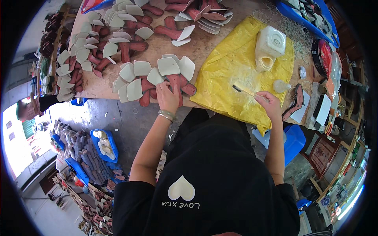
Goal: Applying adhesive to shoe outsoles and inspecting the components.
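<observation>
My right hand (269, 104) pinches the pale handle of a small brush (245, 91) with dark bristles, held over a yellow plastic sheet (212, 74). My left hand (167, 97) is closed at the near edge of a pile of dark red shoe insoles (174, 83), its fingers curled on one insole; their tips are partly hidden. White flared pieces (168, 66) stand out from these insoles. Beyond the brush, a cut-open white plastic jug (271, 43) lies on the sheet, its mouth crusted yellowish. A small translucent bottle (281, 86) is close to my right hand.
More insoles with white pieces (110, 49) cover the table's left and far side. A single dark insole (293, 103) lies right of my right hand. Blue bins (315, 19) stand far right and below the table (293, 143). Tangled thin cords (291, 29) lie beside the sheet.
</observation>
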Demonstrator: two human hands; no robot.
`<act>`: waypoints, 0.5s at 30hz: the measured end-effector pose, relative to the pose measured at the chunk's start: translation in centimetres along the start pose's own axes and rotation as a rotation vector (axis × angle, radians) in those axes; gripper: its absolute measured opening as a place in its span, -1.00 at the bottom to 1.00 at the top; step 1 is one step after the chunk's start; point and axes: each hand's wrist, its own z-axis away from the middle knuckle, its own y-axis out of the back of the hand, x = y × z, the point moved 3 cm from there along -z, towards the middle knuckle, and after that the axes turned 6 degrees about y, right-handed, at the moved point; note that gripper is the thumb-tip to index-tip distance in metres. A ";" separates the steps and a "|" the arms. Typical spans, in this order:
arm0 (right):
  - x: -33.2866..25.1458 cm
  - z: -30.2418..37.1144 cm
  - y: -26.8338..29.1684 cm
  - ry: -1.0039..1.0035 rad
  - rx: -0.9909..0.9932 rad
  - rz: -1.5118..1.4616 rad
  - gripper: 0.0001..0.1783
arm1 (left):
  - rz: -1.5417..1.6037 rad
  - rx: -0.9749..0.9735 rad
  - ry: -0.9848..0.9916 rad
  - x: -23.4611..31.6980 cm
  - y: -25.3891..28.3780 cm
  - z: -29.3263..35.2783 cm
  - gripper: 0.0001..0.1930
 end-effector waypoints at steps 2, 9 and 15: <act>0.7 0.2 0.5 -0.039 0.055 -0.045 -0.78 | 0.136 -0.110 -0.062 3.0 2.3 -3.3 -0.80; 0.8 0.5 0.5 -0.155 0.180 -0.017 -0.80 | -0.249 -0.203 -0.568 3.4 -4.9 -23.7 -0.59; 1.8 0.4 0.9 -0.088 0.481 0.208 -0.71 | -0.809 -0.494 -0.685 1.3 -11.9 -27.5 -0.57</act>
